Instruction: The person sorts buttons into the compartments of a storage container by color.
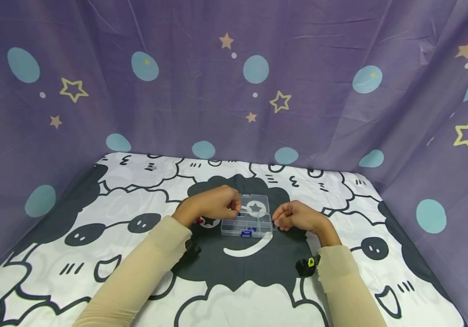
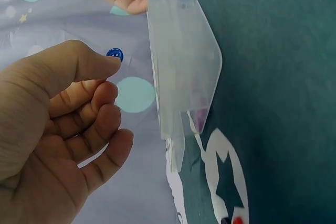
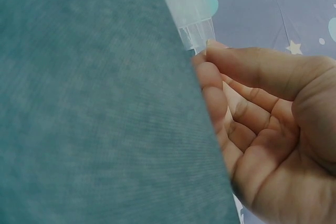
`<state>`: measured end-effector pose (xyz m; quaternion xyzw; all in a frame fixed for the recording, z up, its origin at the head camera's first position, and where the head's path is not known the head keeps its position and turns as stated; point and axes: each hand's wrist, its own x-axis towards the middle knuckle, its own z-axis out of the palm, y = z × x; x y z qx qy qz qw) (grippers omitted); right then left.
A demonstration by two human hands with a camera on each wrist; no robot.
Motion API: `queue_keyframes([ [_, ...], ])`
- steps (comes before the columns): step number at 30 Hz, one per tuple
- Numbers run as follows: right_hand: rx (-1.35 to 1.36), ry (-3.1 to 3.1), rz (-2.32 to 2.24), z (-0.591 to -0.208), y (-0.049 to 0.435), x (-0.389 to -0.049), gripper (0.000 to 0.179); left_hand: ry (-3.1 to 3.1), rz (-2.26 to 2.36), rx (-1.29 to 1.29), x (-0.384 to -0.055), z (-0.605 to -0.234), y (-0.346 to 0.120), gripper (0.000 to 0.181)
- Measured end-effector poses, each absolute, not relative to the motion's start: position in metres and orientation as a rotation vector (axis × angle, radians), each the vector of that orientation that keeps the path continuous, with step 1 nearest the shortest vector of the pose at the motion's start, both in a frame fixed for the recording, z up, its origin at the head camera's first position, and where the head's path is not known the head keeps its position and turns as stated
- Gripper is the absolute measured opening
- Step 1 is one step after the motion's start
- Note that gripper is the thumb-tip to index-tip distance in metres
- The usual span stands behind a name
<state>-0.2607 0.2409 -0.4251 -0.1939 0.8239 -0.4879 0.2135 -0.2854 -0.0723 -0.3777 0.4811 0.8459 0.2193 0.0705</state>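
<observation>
Between thumb and forefinger, my left hand [image 1: 219,203] pinches a small blue button [image 2: 115,54], held over the left part of a clear plastic compartment box [image 1: 238,224]. The box lies with its see-through lid [image 1: 261,199] swung back, and a blue clasp [image 1: 246,233] on its front edge. Small blue pieces [image 1: 252,229] sit in a front compartment. At the box's right edge is my right hand [image 1: 299,215], fingers bent and thumb close to the forefinger. I cannot tell whether those fingertips hold anything.
Small red pieces [image 1: 198,220] lie on the cloth left of the box, partly behind my left wrist. A cartoon-sheep cloth [image 1: 234,268] covers the table. Purple curtains [image 1: 201,109] with stars and dots stand behind it and at both sides.
</observation>
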Motion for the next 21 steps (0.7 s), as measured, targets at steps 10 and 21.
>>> queue_keyframes([
  [10,-0.526,2.288,-1.353,-0.427,0.24,-0.262,0.017,2.528,0.647,1.458,-0.283,-0.38,-0.06,0.012],
  [21,-0.513,2.297,-1.353,-0.424,0.24,-0.261,0.017,2.493,0.654,1.479,-0.282,-0.381,-0.048,0.016],
])
